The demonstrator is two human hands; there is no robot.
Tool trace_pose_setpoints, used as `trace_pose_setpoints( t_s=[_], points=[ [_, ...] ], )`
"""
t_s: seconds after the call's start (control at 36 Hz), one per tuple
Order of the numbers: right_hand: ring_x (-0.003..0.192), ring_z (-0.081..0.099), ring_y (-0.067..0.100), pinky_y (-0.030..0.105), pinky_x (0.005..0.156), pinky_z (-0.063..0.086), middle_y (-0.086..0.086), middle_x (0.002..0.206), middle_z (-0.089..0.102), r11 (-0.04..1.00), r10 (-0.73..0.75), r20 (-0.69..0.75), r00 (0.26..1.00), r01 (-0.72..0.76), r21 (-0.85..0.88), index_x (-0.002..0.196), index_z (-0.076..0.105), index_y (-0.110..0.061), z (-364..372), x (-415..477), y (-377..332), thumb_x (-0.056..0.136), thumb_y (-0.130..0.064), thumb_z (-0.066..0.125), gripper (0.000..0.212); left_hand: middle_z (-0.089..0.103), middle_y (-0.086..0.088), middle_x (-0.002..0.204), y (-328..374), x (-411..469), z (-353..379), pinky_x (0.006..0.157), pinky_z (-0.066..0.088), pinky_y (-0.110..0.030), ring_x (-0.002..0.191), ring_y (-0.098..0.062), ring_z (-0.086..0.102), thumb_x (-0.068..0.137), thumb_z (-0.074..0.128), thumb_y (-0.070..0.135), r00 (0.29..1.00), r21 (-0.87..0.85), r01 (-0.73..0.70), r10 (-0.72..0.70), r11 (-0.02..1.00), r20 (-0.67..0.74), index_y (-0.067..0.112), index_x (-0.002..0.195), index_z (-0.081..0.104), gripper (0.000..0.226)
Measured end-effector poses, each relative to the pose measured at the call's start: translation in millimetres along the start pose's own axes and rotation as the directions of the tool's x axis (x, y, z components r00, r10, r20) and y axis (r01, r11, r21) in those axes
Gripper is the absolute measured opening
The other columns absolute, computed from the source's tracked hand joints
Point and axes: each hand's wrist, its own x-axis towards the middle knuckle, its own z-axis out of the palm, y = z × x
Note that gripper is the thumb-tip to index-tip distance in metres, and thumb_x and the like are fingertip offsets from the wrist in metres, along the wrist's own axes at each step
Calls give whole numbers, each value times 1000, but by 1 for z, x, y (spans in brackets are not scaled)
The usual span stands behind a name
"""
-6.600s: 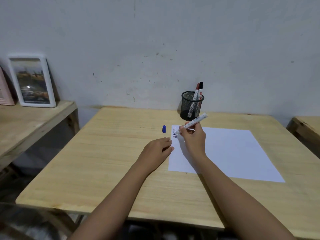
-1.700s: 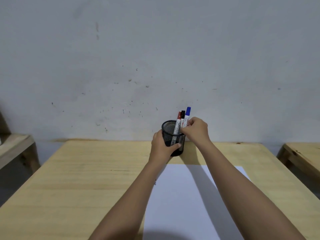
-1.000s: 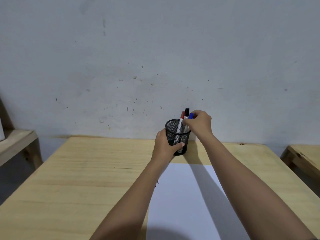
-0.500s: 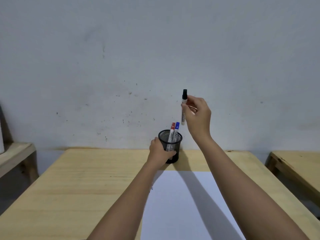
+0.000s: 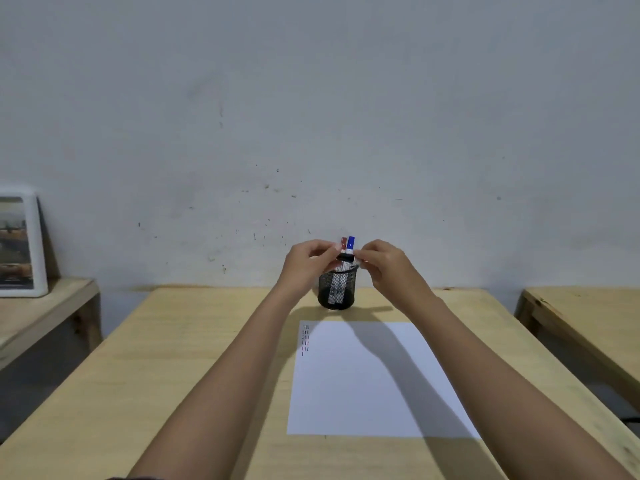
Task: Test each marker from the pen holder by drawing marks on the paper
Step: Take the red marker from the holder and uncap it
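Both grips pinch black marker (image 5: pixel 346 258) above holder (image 5: pixel 337 289).

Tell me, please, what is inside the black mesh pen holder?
Two markers stand inside the pen holder: a red-capped marker and a blue-capped marker. Their lower ends show only dimly through the mesh.

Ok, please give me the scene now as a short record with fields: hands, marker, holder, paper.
left hand: pinches the black cap end of the marker
right hand: holds the other end
black marker: level, held between both hands above the holder
pen holder: black mesh, on the table, holds a red marker and a blue marker
paper: short marks at its top-left corner
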Motion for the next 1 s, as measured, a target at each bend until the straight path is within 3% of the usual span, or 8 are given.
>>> trace_pose_setpoints(
  t_s=[0.28, 0.36, 0.5, 0.64, 0.75, 0.83, 0.92, 1.0],
  points=[
    [83, 61, 36, 48, 62, 54, 18, 91, 63, 996, -58, 19, 998, 60, -69, 99, 71, -5, 1, -17, -9, 82, 7, 55, 26, 70, -9, 83, -13, -18, 5, 85, 55, -27, 81, -22, 68, 79, 71, 8, 1000, -1, 0, 0, 1000, -7, 10, 83, 72, 5],
    [82, 63, 34, 37, 61, 51, 15, 93, 65, 998, -38, -18, 999, 37, -59, 99, 71, -6, 1, -20, -12, 84, -1, 58, 20, 70, -13, 85, -13, -20, 4, 87, 55, -31, 85, -27, 68, 79, 70, 6, 1000, -32, 7, -8, 999, -30, 5, 85, 72, 7],
    [91, 60, 21, 32, 76, 48, 5, 99, 65, 988, 149, -111, 983, -142, 62, 108, 68, -14, -7, -21, -10, 82, -25, 68, 28, 70, -15, 88, -15, -21, -6, 83, 56, -25, 83, -25, 68, 81, 66, 4, 993, -87, 27, -36, 996, -115, -2, 90, 70, 11],
    [96, 58, 13, 25, 87, 44, 1, 101, 66, 878, 422, -185, 887, -349, 327, 103, 69, -14, -14, -27, 0, 76, -24, 75, 30, 69, -11, 83, -20, -22, -20, 79, 56, -18, 68, -10, 68, 83, 65, 3, 988, -138, 31, -52, 990, -148, -6, 96, 68, 17],
    [92, 61, 11, 22, 83, 47, 0, 101, 66, 591, 647, -44, 761, -465, 659, 106, 66, -14, -9, -33, -2, 76, -19, 75, 32, 70, -9, 83, -22, -23, -24, 73, 56, -13, 65, -5, 69, 82, 65, 3, 989, -174, 35, -59, 984, -136, -3, 92, 69, 12],
    [90, 63, 16, 26, 86, 55, 7, 93, 65, 153, 719, 133, 682, -342, 927, 104, 59, -9, 1, -36, -10, 81, -5, 68, 26, 70, -9, 84, -23, -24, -22, 77, 56, -16, 69, -9, 69, 82, 66, 3, 989, -205, 44, -71, 978, -127, -3, 92, 69, 12],
    [85, 63, 15, 21, 80, 57, 6, 88, 62, -206, 760, 264, 594, -164, 965, 91, 57, -7, 13, -37, -20, 83, 1, 64, 13, 70, -11, 88, -25, -27, -18, 80, 56, -18, 76, -14, 69, 82, 66, 4, 987, -236, 41, -75, 971, -140, -5, 97, 68, 18],
    [89, 63, 16, 24, 81, 56, 8, 93, 65, -342, 743, 342, 576, -112, 933, 84, 58, -7, 22, -39, -26, 87, -3, 60, 5, 70, -17, 95, -27, -28, -14, 82, 56, -20, 86, -21, 69, 81, 68, 5, 984, -244, 36, -77, 969, -160, -2, 94, 70, 15]
  ],
)
